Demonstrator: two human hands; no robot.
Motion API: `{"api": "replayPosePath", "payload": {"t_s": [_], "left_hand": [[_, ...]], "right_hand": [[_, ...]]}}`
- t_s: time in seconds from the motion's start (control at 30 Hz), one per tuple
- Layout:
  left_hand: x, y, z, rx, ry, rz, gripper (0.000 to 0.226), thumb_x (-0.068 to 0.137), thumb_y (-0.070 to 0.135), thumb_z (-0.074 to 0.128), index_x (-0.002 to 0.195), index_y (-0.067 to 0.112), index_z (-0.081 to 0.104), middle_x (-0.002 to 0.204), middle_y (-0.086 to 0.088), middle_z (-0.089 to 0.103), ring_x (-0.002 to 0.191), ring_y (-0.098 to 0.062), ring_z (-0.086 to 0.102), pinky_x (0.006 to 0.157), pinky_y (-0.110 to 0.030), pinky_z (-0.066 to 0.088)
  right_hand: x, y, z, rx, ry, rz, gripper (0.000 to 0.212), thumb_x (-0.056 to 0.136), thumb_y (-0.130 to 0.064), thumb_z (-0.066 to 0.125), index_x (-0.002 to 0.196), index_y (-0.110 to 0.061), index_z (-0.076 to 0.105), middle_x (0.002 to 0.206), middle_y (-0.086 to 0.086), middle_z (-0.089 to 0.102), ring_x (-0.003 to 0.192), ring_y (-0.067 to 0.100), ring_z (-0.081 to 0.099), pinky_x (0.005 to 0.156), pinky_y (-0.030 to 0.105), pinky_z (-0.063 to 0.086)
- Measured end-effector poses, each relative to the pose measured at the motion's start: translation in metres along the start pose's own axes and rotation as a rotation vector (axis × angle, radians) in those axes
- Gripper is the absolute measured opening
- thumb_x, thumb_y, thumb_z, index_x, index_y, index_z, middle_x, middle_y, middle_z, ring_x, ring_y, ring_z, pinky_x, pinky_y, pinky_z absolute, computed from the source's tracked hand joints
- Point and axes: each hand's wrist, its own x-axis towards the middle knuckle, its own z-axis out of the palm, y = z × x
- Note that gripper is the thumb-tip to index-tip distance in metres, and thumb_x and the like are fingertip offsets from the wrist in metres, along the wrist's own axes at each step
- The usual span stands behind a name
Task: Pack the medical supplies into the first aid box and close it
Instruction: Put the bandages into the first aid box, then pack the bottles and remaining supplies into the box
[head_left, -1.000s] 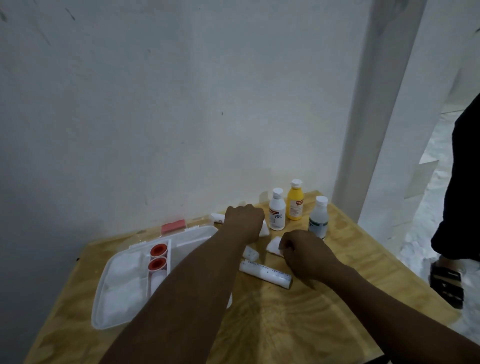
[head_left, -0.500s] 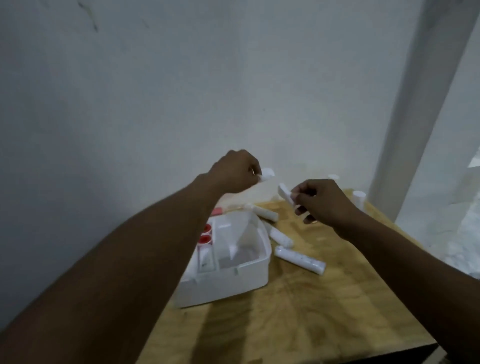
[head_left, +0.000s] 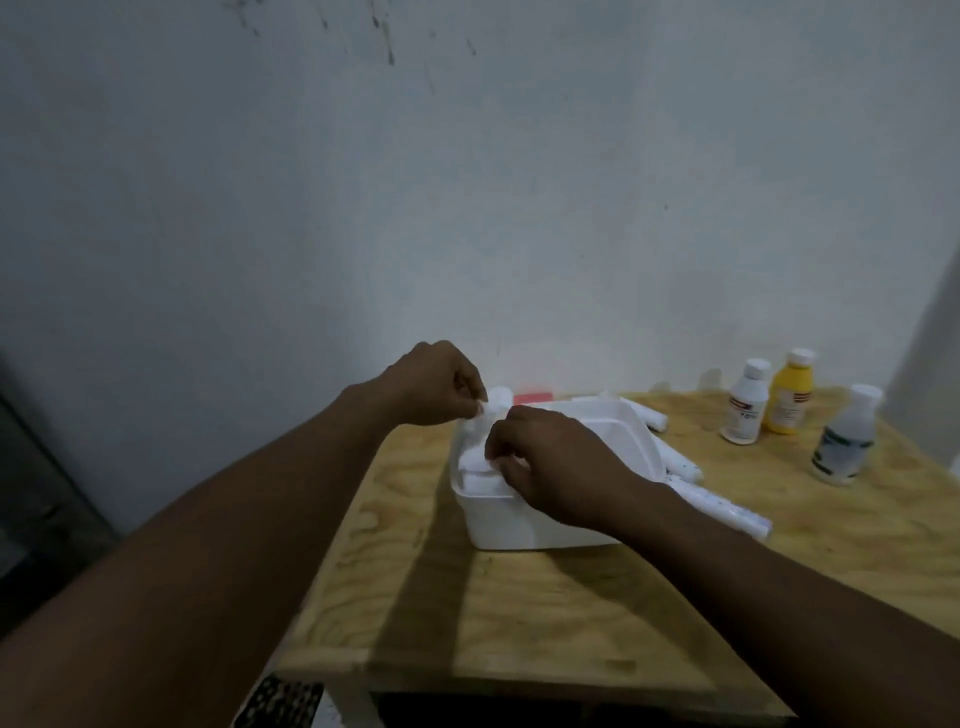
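I have both hands over the left end of the white first aid box (head_left: 540, 519), which sits open on the plywood table (head_left: 519, 623) near its far left corner; my left hand (head_left: 431, 384) pinches a small white roll (head_left: 496, 402) between thumb and fingertips, just above the box's far left rim; my right hand (head_left: 550, 462) is curled over the box with its fingers closed on a white pad (head_left: 475, 460) that lies at the top of the left compartment; a red latch (head_left: 532, 398) shows at the far edge of the box; to the right of the box, touching or just beside its wall, lie several long white rolls (head_left: 727, 509); farther right stand three bottles, a white one (head_left: 745, 402), a yellow one (head_left: 789, 392) just beside it, and a clear one (head_left: 847, 441) nearer to me.
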Motion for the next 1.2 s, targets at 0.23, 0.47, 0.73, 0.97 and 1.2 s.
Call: {"api": "replayPosePath", "payload": {"t_s": [0.23,0.47,0.73,0.97,1.2], "left_hand": [[-0.008,-0.001,0.017,0.035,-0.110,0.002,0.016,0.082,0.018,0.075,0.096,0.020,0.082,0.096,0.003,0.078,0.084,-0.011,0.068,0.082,-0.030,0.058],[-0.009,0.005,0.015,0.085,-0.107,-0.014,0.014,0.080,0.028,0.073,0.092,0.027,0.081,0.085,0.012,0.073,0.088,-0.012,0.068,0.082,-0.039,0.059],[-0.007,0.014,0.020,0.067,-0.228,-0.033,0.032,0.090,0.021,0.067,0.121,0.015,0.068,0.097,0.006,0.054,0.091,-0.015,0.055,0.077,-0.023,0.044],[0.006,0.017,0.012,0.084,-0.075,-0.065,0.031,0.084,0.038,0.054,0.098,0.033,0.081,0.111,0.012,0.075,0.100,-0.017,0.065,0.096,-0.043,0.051],[0.047,0.066,0.009,0.019,0.056,0.001,0.031,0.080,0.037,0.055,0.099,0.031,0.078,0.103,0.007,0.074,0.095,-0.019,0.066,0.093,-0.042,0.054]], "right_hand": [[-0.005,-0.005,0.001,-0.090,-0.100,0.003,0.023,0.091,-0.023,0.050,0.104,-0.020,0.069,0.103,0.000,0.064,0.097,0.020,0.055,0.081,0.038,0.051],[-0.006,-0.005,-0.003,-0.076,-0.148,0.027,0.025,0.087,-0.021,0.050,0.099,-0.017,0.072,0.095,0.002,0.065,0.092,0.020,0.056,0.079,0.040,0.052],[-0.004,-0.002,-0.002,-0.069,-0.200,0.036,0.027,0.087,-0.020,0.049,0.100,-0.018,0.073,0.096,0.002,0.068,0.095,0.021,0.054,0.080,0.040,0.052],[-0.006,0.002,-0.030,0.096,0.040,0.063,0.026,0.086,-0.016,0.056,0.102,-0.017,0.077,0.098,-0.002,0.078,0.086,0.011,0.069,0.085,0.026,0.052],[-0.013,0.069,-0.096,0.065,0.355,0.266,0.021,0.079,-0.013,0.059,0.091,-0.018,0.075,0.086,0.000,0.077,0.077,0.015,0.070,0.082,0.033,0.055]]}}
